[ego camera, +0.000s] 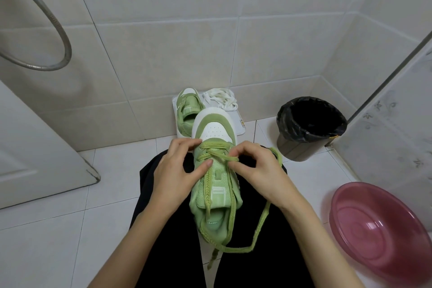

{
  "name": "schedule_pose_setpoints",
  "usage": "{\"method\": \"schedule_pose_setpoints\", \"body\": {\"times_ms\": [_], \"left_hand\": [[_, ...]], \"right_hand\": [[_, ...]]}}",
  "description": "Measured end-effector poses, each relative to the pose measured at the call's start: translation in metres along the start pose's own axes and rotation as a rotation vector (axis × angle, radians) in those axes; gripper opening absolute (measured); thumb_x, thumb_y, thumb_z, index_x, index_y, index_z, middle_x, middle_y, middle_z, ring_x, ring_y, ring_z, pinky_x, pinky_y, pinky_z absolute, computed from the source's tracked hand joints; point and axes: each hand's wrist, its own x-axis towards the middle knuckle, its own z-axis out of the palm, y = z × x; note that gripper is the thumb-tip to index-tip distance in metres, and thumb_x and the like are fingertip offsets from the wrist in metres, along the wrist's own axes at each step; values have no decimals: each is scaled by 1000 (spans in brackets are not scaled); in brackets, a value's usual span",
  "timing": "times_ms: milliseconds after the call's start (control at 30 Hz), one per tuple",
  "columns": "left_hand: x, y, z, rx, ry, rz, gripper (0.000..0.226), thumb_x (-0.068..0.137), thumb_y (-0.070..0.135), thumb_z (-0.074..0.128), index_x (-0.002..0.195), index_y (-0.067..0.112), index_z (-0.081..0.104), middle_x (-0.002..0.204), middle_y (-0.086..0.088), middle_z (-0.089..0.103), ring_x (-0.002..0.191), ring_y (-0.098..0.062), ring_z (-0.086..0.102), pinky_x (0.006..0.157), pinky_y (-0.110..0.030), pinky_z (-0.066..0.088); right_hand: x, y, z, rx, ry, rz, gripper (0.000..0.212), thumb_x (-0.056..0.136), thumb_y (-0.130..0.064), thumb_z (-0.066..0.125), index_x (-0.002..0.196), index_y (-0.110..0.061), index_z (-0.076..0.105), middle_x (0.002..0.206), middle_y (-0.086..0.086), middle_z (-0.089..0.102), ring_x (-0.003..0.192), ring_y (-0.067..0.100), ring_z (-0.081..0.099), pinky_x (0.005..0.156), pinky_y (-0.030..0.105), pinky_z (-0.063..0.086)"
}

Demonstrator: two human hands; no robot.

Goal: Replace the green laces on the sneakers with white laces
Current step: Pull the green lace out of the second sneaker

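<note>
On the lap, the sneaker (pixel 215 184) trails a loose green lace (pixel 265 215) over the right thigh. Ahead, the second sneaker (pixel 187 112) and white laces (pixel 221 98) crowd the white board (pixel 240 127) at the wall. The bin (pixel 299 149) and pink basin (pixel 378 229) stand to the right with bare tile between them. The door (pixel 42 142) blocks the left.

— How was the light?
— It was bright and even, soft across the wall tiles (pixel 163 42); one small gleam showed in the pink basin (pixel 383 229).
— Shadows?
— Faint, at the foot of the bin (pixel 304 152) and along the door (pixel 46 147).
— Sharp?
— The sneaker (pixel 217 132) was crisp; tile lines bowed toward the edges.
</note>
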Motion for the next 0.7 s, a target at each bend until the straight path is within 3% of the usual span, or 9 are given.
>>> {"method": "schedule_pose_setpoints", "body": {"times_ms": [100,233,367,500,567,633,700], "left_hand": [[-1,-2,-2,-20,-18,-2,47,77,46,70,120,34,56,118,24,49,109,2,50,92,-29,42],[-3,-1,1,1,-4,1,47,76,46,71,120,35,57,117,25,48,109,0,50,89,-27,40],[-4,1,0,20,1,11,46,75,51,71,116,37,57,115,26,47,108,-4,52,87,-29,41],[-9,3,-1,25,-8,54,52,69,63,62,114,40,54,114,27,44,108,-6,52,88,-30,43],[-11,5,-2,1,-8,80,51,71,63,59,116,39,53,116,26,43,110,-5,50,91,-28,41],[-10,7,0,17,-12,212,46,77,53,59,118,33,57,121,21,42,112,-5,47,96,-25,36],[-9,8,6,40,-18,334,34,84,38,58,112,21,64,121,14,46,113,-10,48,98,-26,35]], "right_hand": [[-6,6,7,202,116,-73,19,86,-15,69,90,-33,67,92,-10,69,89,11,64,82,21,49],[-1,3,18,190,248,-88,20,88,-15,66,86,-34,65,83,-15,68,77,2,61,71,11,44],[-12,-5,9,47,169,-87,13,90,-13,62,82,-23,62,72,-15,60,69,2,53,65,14,40],[-28,-17,7,-232,32,-49,16,92,-24,57,76,-26,54,62,-14,53,62,5,48,56,20,34],[-27,-25,9,-342,45,-28,14,91,-29,57,78,-27,54,64,-13,52,63,5,48,57,23,33],[-24,-32,11,-278,78,-47,3,90,-26,60,87,-26,59,68,-15,53,67,2,50,60,17,36],[-24,-35,16,-162,105,-78,13,88,-18,62,99,-25,63,79,-18,57,80,-2,52,71,10,38]]}}
